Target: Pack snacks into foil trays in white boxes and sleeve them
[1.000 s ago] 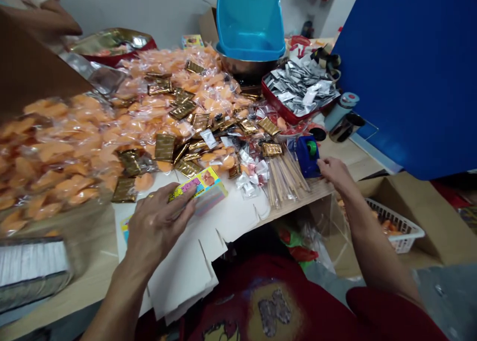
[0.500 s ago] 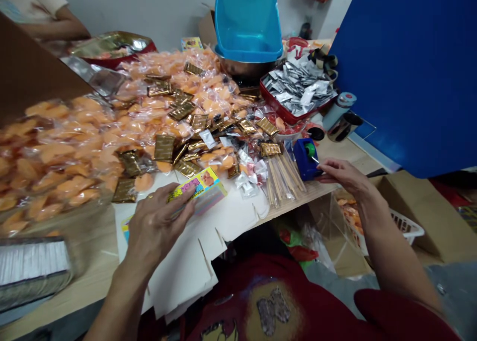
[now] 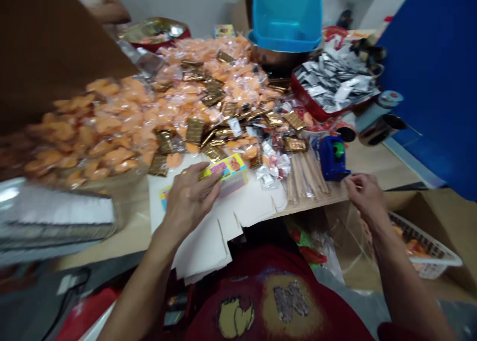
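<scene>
Printed box [image 3: 227, 171], gripped in left hand [image 3: 186, 204], fingers closed on it; right hand [image 3: 365, 198], fingers narrow, beside tape dispenser [image 3: 331, 158]; risk of slipping from weak grip.

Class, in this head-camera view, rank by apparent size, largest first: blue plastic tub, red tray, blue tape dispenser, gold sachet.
The blue plastic tub and red tray look alike, so they stay unranked; then the blue tape dispenser; smallest, the gold sachet.

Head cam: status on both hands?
Left hand on printed carton, over white die-cut card. Right hand beside blue tape dispenser. Wooden sticks between them.
</scene>
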Tool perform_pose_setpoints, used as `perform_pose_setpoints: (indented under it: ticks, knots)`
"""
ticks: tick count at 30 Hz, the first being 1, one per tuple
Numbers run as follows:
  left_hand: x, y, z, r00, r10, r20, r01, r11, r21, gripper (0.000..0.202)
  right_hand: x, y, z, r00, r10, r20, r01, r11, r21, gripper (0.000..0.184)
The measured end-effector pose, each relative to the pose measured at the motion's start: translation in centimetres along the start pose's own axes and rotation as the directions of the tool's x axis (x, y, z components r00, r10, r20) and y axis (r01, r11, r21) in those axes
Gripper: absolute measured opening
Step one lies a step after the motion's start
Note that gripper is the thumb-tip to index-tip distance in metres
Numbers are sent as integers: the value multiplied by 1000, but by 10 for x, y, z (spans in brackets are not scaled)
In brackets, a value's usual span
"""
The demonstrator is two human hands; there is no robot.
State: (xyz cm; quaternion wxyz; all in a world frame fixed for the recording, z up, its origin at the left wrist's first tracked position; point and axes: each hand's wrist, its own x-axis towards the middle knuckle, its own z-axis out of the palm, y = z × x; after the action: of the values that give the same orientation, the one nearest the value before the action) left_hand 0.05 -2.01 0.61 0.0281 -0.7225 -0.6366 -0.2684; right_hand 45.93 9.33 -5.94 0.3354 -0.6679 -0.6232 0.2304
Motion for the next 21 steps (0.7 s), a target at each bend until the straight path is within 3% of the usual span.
perform_pose_setpoints:
  ticks: [2,4,7,9,11,16,21]
  knots:
    - [-2,2,3,999,34,-41,-35,999,-12,26,-14,-25,7,996,-87,-4,86,990,-111,17]
    - [-5,2,7,993,65,-98,-67,998,-14,24,-33,-63,25,972,-185,145,191,981,-29,18]
    - [-7,3,10,984,93,-150,-94,996,2,22,-63,-133,66,835,-405,373,289,899,328,25]
    - [-9,5,9,985,90,-146,-91,996,1,22,-76,-176,94,746,-513,426,286,823,491,30]
    - [-10,9,8,988,78,-132,-79,997,-5,23,-80,-205,119,706,-572,418,272,764,585,39]
    - [-12,16,4,990,58,-128,-57,998,13,20,-75,-225,152,747,-528,404,224,772,594,56]
    - [-15,19,2,993,63,-100,-62,998,17,23,-79,-227,157,824,-448,347,270,849,455,61]
